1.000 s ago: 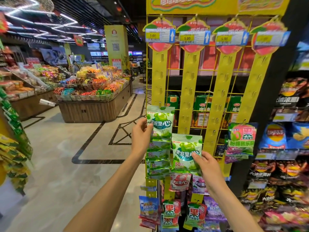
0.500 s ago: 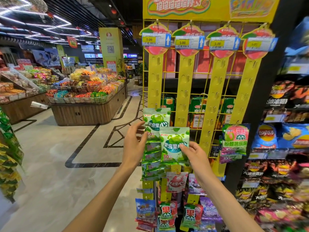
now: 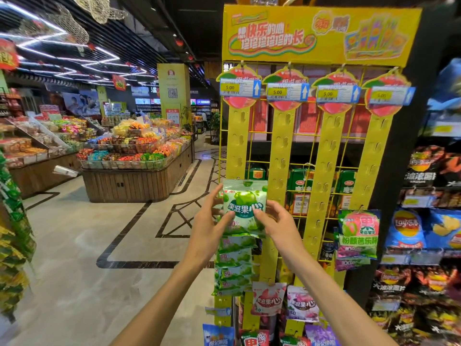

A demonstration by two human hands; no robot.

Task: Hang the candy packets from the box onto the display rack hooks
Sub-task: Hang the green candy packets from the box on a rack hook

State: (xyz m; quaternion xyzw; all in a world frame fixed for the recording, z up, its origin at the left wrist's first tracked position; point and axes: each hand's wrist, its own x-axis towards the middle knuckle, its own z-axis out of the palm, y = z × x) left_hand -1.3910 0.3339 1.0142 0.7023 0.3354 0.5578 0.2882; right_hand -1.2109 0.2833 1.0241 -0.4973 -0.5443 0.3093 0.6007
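Grip, both hands: left hand point(image 3: 207, 228) and right hand point(image 3: 279, 221) pinching one green packet point(image 3: 243, 208) between them, left fingertips on its lower left face, right fingertips on its lower right edge; fingers curled, not spread.
Packet location: held flat against the leftmost yellow strip point(image 3: 237, 143) of the display rack point(image 3: 321, 33), directly above the column of hung green packets point(image 3: 234, 260) on that strip.
Change from half a second ago: then carried by the right hand alone, lower and nearer the second strip, with the left hand on the stack; now raised and shifted left onto the first strip, both hands on it.
Meaning for the task: judged as the hooking step itself, top edge brought up to a free tab; whether the hole has caught is hidden behind the packet.
Orientation: printed face toward the camera, upright, text reading level, sealed top edge uppermost.
Long axis: roughly vertical, in line with the strip; slight lean, if any, too small to tell.
Strip above: rows of empty tabs up to the price tag point(image 3: 239, 88), so room for more.
Neighbours: pink packet point(image 3: 268, 299) and purple packet point(image 3: 301, 304) hanging lower on the second strip; a peach-print packet point(image 3: 359, 231) hanging near the fourth strip.
Supply box: not in view.
Likely risk: packet slipping off if released before the hole seats.
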